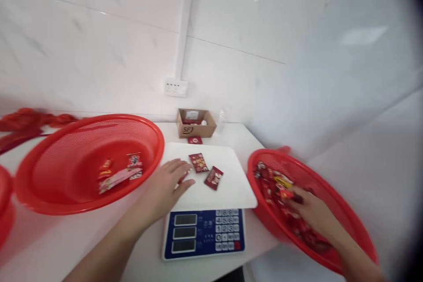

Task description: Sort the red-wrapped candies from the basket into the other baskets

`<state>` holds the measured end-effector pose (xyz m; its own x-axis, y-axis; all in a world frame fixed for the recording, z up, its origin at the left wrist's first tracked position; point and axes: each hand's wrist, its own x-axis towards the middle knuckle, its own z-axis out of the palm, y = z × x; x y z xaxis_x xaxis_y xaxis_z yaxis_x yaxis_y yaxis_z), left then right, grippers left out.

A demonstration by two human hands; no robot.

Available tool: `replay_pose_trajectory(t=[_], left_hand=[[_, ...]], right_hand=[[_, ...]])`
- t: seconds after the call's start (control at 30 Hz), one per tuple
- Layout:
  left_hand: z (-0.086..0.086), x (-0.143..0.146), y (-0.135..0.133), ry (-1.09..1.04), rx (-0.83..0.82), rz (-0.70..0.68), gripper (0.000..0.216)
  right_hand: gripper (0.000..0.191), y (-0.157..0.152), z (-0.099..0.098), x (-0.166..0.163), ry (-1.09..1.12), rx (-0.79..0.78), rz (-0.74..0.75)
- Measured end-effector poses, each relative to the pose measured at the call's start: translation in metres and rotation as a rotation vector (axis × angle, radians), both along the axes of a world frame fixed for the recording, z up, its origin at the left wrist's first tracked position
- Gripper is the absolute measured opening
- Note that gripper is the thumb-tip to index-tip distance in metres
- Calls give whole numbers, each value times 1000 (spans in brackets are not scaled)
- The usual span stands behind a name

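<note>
My left hand lies on the white platform of a weighing scale, fingers stretched over a small red packet that is mostly hidden beneath them. Two more red snack packets lie on the platform just right of it. My right hand reaches into a red mesh basket at the right, fingers curled among several red packets; what they grip is blurred. The scale's blue keypad panel faces me.
A large red mesh basket at the left holds a few packets. Another red basket's edge shows at far left. A small cardboard box, a red packet and a wall socket are behind the scale.
</note>
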<state>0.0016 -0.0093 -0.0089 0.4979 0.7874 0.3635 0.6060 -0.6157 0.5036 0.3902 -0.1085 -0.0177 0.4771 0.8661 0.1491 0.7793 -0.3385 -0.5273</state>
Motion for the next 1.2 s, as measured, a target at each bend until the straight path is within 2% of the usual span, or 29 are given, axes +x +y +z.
replay_pose_trajectory(t=[0.03,0.1,0.17,0.27,0.37,0.47,0.57,0.7,0.87,1.0,1.13,1.2], left_hand=[[-1,1,0,-12,-31,-3,36],[0,3,-2,-58,-117,-20,38],[3,6,-8,-120,-242,-56,40],[6,13,-21,-268,-487,-177,44],[6,21,-30,-468,-709,-340,49],[3,26,-30,-576,-820,-313,42],[2,25,-25,-556,-776,-175,32],[2,20,-17,-452,-632,-72,32],[4,13,-11,-359,-465,-21,32],[13,7,-9,-264,-410,-18,31],[13,5,-11,-163,-431,-65,34],[9,5,-11,-89,-423,-61,36]], right_hand=[[21,5,19,-13,60,-33,-12],[29,10,47,-42,226,31,-48],[31,10,58,-74,483,65,22],[27,10,51,-115,743,111,242],[26,21,29,-150,959,17,470],[29,35,13,-177,1146,-27,560],[31,44,5,-191,1246,-60,551],[34,49,2,-190,1209,-89,505],[33,51,-2,-181,963,-56,419],[28,55,-3,-183,868,-16,373],[25,60,-1,-190,871,-31,426],[33,62,-2,-191,869,-34,474]])
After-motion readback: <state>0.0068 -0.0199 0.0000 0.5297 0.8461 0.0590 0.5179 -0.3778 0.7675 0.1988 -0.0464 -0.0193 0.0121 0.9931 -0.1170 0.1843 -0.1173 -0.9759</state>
